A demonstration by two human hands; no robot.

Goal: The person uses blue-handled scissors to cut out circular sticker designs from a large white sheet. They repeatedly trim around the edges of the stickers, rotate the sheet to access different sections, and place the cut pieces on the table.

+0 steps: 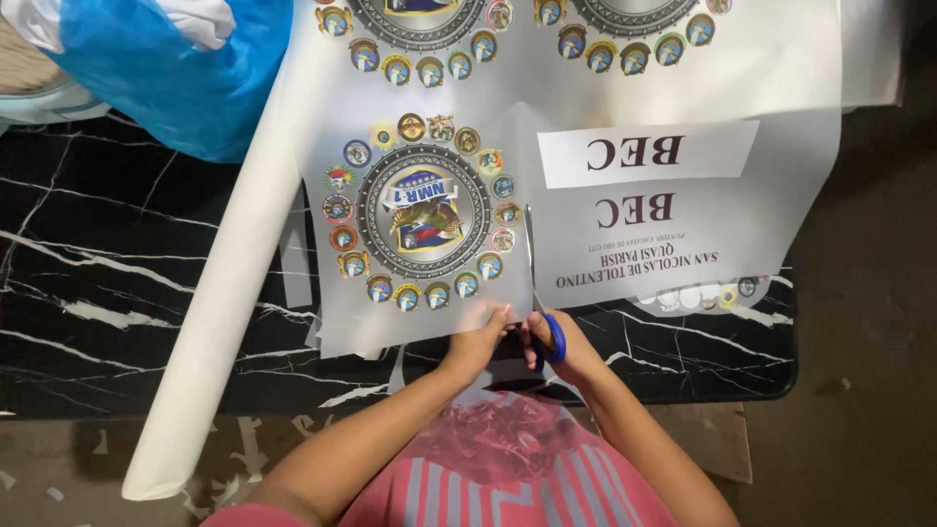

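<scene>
A black marble table [117,283] carries a white roll [234,283] and blue bag [185,68] beside the printed sheet [586,88], its near edge pinched by the left hand [478,337] while the right hand [566,346] grips blue-handled scissors [540,293] cutting upward.

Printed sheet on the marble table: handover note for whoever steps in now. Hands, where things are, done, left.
Right hand: holds the blue-handled scissors, blades pointing away up the sheet.
Left hand: pinches the near edge of the printed sheet, beside the cut.
Sheet lies flat on the black marble table, its left edge curled into a roll. The round emblem print sits left of the blades, the text block to the right.
Done: a cut runs from the near edge up between emblem and text.
Left: it stops around the emblem's middle; the sheet beyond looks uncut. Paper scraps on the floor.
</scene>
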